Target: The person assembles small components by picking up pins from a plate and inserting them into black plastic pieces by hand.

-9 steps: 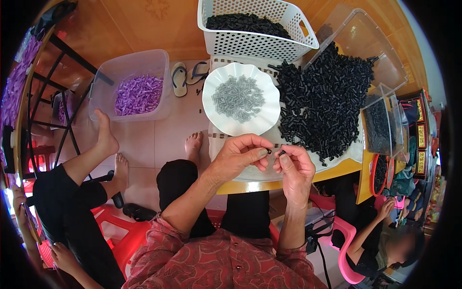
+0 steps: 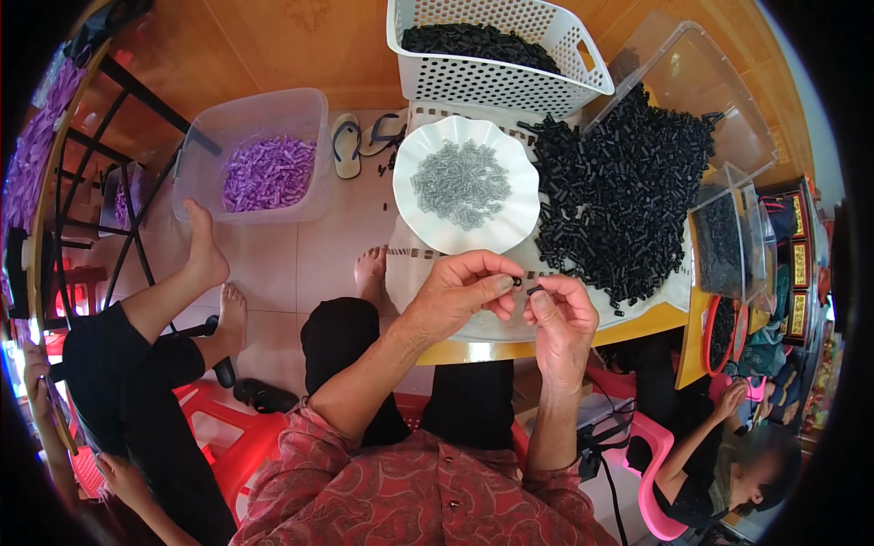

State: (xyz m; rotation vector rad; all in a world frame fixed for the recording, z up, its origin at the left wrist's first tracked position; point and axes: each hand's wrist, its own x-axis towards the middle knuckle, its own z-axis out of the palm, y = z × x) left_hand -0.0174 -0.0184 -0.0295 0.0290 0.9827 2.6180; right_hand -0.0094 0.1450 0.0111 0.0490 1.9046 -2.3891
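Over the near edge of the table, my left hand (image 2: 462,293) pinches a small black tubular piece (image 2: 517,282) between thumb and forefinger. My right hand (image 2: 562,320) faces it, pinching a second small black piece (image 2: 534,289). A narrow gap lies between the two pieces. Just beyond my fingers stands a white wavy-rimmed plate (image 2: 417,232) with a heap of small clear pieces (image 2: 462,185) in it. To the right spreads a big pile of short black cylindrical pieces (image 2: 619,196), lying on a pale cloth.
At the back stands a white perforated basket (image 2: 501,82) of black pieces. A clear bin (image 2: 728,100) lies behind the pile. On the floor at left is a translucent tub (image 2: 205,196) with purple pieces, beside sandals (image 2: 347,146). Other people sit left and right.
The whole view has shifted slightly, so the plate and basket appear further right. My left hand's piece has come a little nearer the right hand's. Both pinches stay closed.
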